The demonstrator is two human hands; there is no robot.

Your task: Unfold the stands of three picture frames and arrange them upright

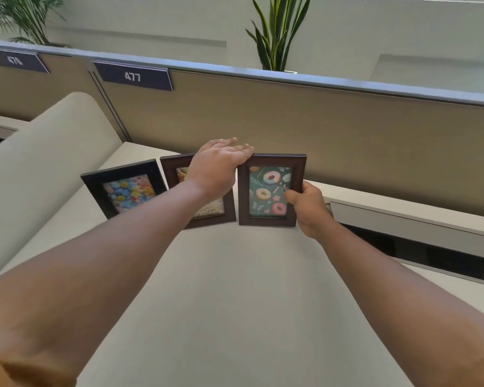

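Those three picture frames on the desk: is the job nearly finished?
Nearly. The black frame and middle frame already stand upright. The doughnut frame is upright but still held: left hand on top, right hand gripping its side. Only letting go remains.

Beige cubicle partition with signs 476 and 477, plants behind.

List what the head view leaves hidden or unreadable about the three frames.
- Stands: behind all three frames, unseen.
- Middle frame: its picture is mostly covered by the left hand.
- Donut frame: right edge partly hidden by the right hand.
- Black frame: picture too blurred for detail.
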